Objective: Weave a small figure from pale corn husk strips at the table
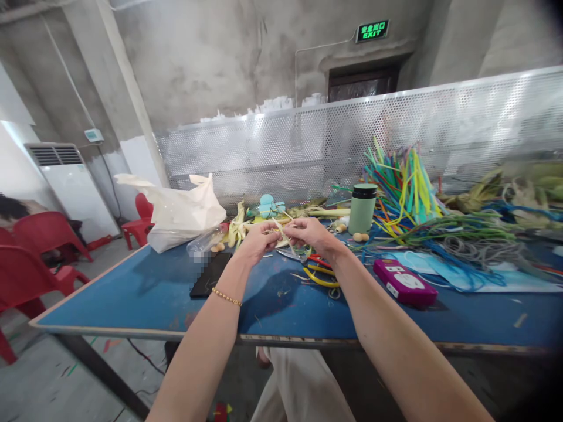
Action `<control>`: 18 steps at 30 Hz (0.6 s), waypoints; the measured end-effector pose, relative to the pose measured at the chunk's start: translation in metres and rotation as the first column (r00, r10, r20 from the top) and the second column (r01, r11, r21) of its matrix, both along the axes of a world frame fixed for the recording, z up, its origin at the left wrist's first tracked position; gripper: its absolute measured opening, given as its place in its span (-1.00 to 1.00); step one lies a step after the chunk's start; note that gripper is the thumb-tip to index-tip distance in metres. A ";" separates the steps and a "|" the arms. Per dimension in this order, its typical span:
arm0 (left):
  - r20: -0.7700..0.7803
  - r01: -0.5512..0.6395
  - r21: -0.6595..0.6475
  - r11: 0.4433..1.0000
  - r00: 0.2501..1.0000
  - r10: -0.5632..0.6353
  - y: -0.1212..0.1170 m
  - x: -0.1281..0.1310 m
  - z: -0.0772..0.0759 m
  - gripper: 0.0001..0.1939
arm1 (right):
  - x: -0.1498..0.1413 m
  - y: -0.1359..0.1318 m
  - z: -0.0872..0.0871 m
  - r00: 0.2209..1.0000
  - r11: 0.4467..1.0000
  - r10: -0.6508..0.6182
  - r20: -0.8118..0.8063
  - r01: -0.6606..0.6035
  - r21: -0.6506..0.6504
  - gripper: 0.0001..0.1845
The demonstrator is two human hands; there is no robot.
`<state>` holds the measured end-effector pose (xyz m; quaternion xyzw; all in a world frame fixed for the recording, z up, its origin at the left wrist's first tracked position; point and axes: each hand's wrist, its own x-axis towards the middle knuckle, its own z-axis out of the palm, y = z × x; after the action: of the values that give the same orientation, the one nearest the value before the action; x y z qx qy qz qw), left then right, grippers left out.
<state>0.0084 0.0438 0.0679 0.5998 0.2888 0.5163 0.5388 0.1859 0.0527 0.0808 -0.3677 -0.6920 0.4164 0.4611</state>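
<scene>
My left hand [260, 239] and my right hand [310, 233] are close together above the blue table, both closed in a pinch. Between their fingertips is a thin pale strip [278, 225] that looks like dried husk; its lower end hangs below the fingers. Just beneath my right hand lie hand tools with yellow handles [323, 278] and red handles [320, 261], partly covered by my wrist. Behind my hands are pale husks [237, 225] and a light blue object [269, 206], whose kind I cannot make out.
On the left are a white plastic bag [187, 211], a clear bottle [204, 241] and a flat black object [213, 274]. A green canister [362, 211], a purple box [405, 283], colourful strips [409, 187] and tangled cords [466, 240] lie right. A perforated metal panel [272, 149] stands behind.
</scene>
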 end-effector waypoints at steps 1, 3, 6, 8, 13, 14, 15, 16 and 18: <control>-0.001 -0.008 0.004 1.000 1.000 0.008 0.000 0.000 0.000 -0.62 | 0.000 -0.001 0.000 1.000 1.000 0.027 0.006 -0.027 0.011 -0.65; 0.006 -0.029 0.010 1.000 1.000 0.029 0.000 0.001 0.000 -0.59 | -0.001 -0.005 0.001 0.998 0.998 0.058 0.010 -0.059 0.023 -0.69; 0.014 -0.047 0.031 0.998 0.999 0.047 0.001 0.002 -0.001 -0.56 | -0.005 -0.008 0.002 0.997 0.997 0.072 0.021 -0.073 0.005 -0.74; 0.019 -0.058 0.040 0.998 0.998 0.057 0.002 0.003 -0.001 -0.54 | -0.007 -0.009 0.002 0.998 0.998 0.066 0.023 -0.066 -0.003 -0.75; 0.081 -0.114 0.033 0.993 0.991 0.111 0.004 0.005 -0.003 -0.47 | -0.010 -0.005 -0.001 1.000 0.998 0.013 -0.013 -0.012 0.060 -0.73; 0.085 -0.116 0.036 0.993 0.990 0.113 0.004 0.005 -0.003 -0.48 | -0.010 -0.005 -0.001 1.000 0.997 0.010 -0.014 -0.009 0.072 -0.73; 0.086 -0.120 0.038 0.992 0.989 0.116 0.004 0.005 -0.003 -0.49 | -0.010 -0.004 -0.002 1.000 0.997 0.016 -0.010 -0.015 0.079 -0.74; 0.086 -0.125 0.039 0.991 0.989 0.122 0.004 0.006 -0.003 -0.50 | -0.010 -0.004 -0.002 1.000 0.996 0.026 -0.003 -0.026 0.083 -0.75; 0.087 -0.134 0.037 0.990 0.988 0.131 0.004 0.006 -0.003 -0.51 | -0.010 -0.004 -0.002 0.999 0.996 0.049 0.005 -0.050 0.080 -0.77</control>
<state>0.0146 0.0478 0.0654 0.5683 0.2939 0.5819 0.5020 0.1757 0.0483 0.0790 -0.3323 -0.7177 0.3991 0.4638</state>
